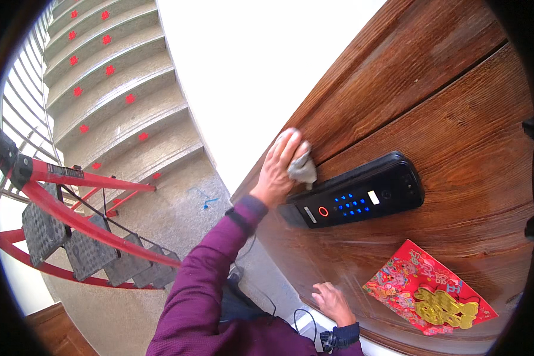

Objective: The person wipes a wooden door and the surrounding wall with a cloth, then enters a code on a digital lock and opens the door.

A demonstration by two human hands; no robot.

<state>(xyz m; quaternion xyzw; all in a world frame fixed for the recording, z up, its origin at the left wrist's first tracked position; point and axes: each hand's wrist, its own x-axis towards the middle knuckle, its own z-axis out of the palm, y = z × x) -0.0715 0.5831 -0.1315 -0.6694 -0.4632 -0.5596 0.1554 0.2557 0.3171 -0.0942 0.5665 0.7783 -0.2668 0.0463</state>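
Note:
My left hand (277, 169) holds a crumpled grey-white cloth (303, 168) against the edge of a brown wood-grain door (449, 147). The fingertips lie over the cloth and look slightly blurred. Just to the right of the cloth is a black electronic door lock (360, 193), its blue keypad and red ring lit. Low on the door side, my right hand (333, 302) has bent fingers and nothing visible in it. To its right hangs a red diamond-shaped festive decoration (427, 285) with a gold figure and writing.
A red-framed stepladder (102, 231) with dark treads stands at the left. Behind it, concrete stairs (115, 107) bear red paper cutouts beside a metal railing (24, 98). A white wall (253, 66) meets the door. A dark cable (309, 313) loops near my right wrist.

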